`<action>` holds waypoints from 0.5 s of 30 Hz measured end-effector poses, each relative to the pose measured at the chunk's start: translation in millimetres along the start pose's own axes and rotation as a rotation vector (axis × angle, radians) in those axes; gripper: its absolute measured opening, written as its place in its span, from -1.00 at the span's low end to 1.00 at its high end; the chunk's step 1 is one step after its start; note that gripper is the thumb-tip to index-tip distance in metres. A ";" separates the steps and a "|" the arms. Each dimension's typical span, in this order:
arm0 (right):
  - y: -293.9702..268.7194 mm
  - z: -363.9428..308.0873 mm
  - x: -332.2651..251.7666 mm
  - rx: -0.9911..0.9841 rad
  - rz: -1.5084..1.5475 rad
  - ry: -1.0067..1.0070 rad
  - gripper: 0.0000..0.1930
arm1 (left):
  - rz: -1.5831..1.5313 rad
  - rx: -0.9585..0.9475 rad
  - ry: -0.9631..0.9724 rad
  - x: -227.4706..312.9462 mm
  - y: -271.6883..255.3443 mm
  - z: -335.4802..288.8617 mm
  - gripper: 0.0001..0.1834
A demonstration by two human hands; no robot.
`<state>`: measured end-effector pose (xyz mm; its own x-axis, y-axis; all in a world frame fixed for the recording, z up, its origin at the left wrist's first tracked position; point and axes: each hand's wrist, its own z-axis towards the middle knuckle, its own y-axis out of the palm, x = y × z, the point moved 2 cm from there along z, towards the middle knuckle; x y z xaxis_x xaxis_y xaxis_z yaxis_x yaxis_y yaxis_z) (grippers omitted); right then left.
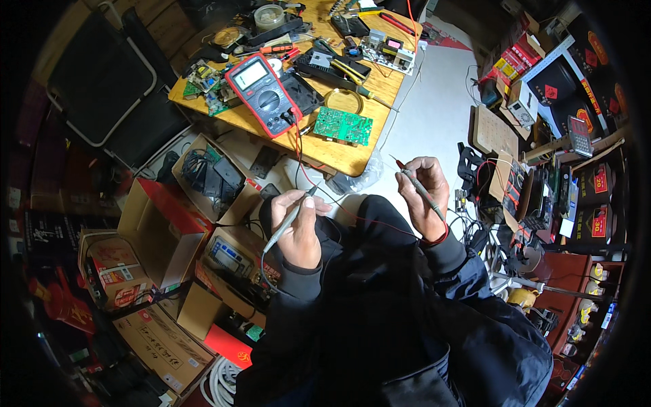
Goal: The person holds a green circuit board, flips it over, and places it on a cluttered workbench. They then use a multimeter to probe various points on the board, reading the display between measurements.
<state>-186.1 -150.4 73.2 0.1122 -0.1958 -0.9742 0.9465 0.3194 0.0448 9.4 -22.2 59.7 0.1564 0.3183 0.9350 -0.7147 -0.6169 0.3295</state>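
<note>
My left hand is closed around a grey multimeter probe, its tip pointing up and to the right. In my right hand a second grey probe with a red collar is pinched, its thin metal tip aimed up and left. Both probes are in the air above my lap, apart from anything else. Their black and red leads run to a red-and-grey digital multimeter lying on the wooden table. Beside it, at the table's near corner, a green circuit board lies with its solder side up.
Behind the meter, tools, circuit parts, a round tub and a screwdriver crowd the table. Open cardboard boxes with adapters and cables stand at left, near a black chair. Shelves and cluttered electronics line the right.
</note>
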 end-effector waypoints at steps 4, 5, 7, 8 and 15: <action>-10.4 4.2 7.5 0.036 -0.020 0.060 -0.83 | 0.078 -0.031 -0.042 -16.6 9.6 16.6 -0.74; -11.9 5.7 9.4 0.044 -0.034 0.075 -0.82 | 0.086 -0.036 -0.059 -21.0 12.7 19.7 -0.71; -11.4 9.6 13.7 0.069 0.038 0.089 -0.81 | 0.110 -0.024 -0.066 -30.3 19.9 25.4 -0.71; -11.0 11.9 15.6 0.078 0.054 0.110 -0.81 | 0.101 -0.034 -0.064 -34.6 22.5 29.6 -0.71; -11.4 24.9 20.5 0.072 0.014 0.184 -0.77 | 0.115 -0.066 -0.054 -61.9 40.2 49.1 -0.75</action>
<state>-187.1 -181.2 58.2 0.0747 -0.0164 -0.9971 0.9651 0.2528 0.0682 4.4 -102.1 21.5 0.1065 0.2078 0.9724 -0.7732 -0.5975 0.2124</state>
